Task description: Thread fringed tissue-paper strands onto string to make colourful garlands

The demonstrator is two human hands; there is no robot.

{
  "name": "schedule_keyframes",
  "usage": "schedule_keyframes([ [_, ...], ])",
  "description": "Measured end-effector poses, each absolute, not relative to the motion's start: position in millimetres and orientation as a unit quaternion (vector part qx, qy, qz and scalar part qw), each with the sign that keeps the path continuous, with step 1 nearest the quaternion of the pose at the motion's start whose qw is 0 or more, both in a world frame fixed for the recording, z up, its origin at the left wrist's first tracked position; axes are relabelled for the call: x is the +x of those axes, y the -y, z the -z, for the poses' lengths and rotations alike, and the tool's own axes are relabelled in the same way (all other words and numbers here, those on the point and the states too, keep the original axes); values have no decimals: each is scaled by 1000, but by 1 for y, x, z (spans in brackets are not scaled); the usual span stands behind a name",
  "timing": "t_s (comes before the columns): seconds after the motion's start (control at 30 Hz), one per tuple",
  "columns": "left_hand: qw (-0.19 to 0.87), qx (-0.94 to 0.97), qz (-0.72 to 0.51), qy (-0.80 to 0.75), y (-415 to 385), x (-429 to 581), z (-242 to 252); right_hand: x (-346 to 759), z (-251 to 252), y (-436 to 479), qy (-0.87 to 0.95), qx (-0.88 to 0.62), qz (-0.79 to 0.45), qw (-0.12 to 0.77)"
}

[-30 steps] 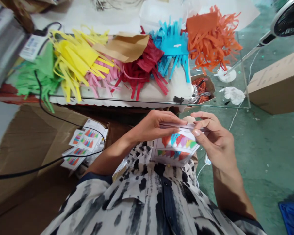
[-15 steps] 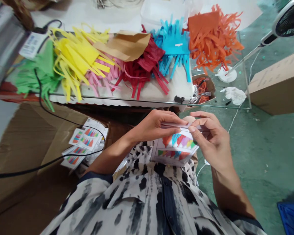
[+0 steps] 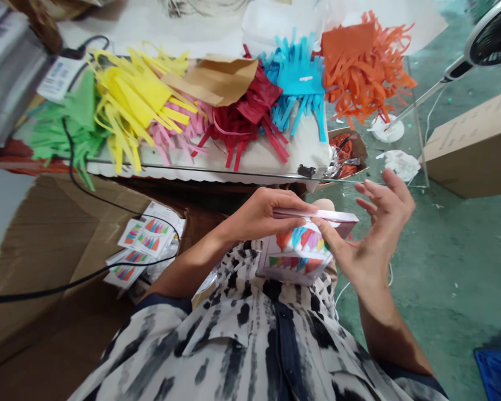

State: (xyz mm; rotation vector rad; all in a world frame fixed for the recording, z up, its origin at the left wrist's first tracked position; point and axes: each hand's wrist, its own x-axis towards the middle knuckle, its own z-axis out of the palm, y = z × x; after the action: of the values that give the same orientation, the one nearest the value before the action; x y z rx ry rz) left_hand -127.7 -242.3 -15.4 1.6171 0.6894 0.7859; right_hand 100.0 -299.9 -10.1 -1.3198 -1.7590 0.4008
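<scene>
My left hand [image 3: 267,214] grips the top fold of a white printed card packet [image 3: 296,250], which shows rows of colourful pennant triangles and rests against my patterned shirt. My right hand [image 3: 373,228] is raised beside the packet with its fingers spread. Only its thumb tip touches the packet's upper right part. Beyond my hands, bundles of fringed tissue paper [image 3: 234,111] in yellow, green, pink, red, blue and orange lie on a white board under a glass sheet edge [image 3: 217,170].
A stack of matching printed cards [image 3: 148,242] lies on flattened cardboard [image 3: 45,250] to my left, crossed by a black cable [image 3: 108,267]. A cardboard box [image 3: 467,142] and a fan [image 3: 495,39] stand right, above a green floor [image 3: 455,278].
My right hand has moved up and to the right, its fingers lifting off the packet and spreading. My left hand still holds the packet in about the same place.
</scene>
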Motion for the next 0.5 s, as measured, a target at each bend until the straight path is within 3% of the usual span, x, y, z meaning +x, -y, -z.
schedule_keyframes([
  [0.1,592,672,-341,-286,243,-127,17,103,16,300,765,-481,-23,427],
  [0.17,597,669,-341,-284,243,-127,18,105,18,300,786,-463,2,410],
  [0.5,576,686,-345,-281,243,-126,21,122,21,289,783,-465,-112,398],
])
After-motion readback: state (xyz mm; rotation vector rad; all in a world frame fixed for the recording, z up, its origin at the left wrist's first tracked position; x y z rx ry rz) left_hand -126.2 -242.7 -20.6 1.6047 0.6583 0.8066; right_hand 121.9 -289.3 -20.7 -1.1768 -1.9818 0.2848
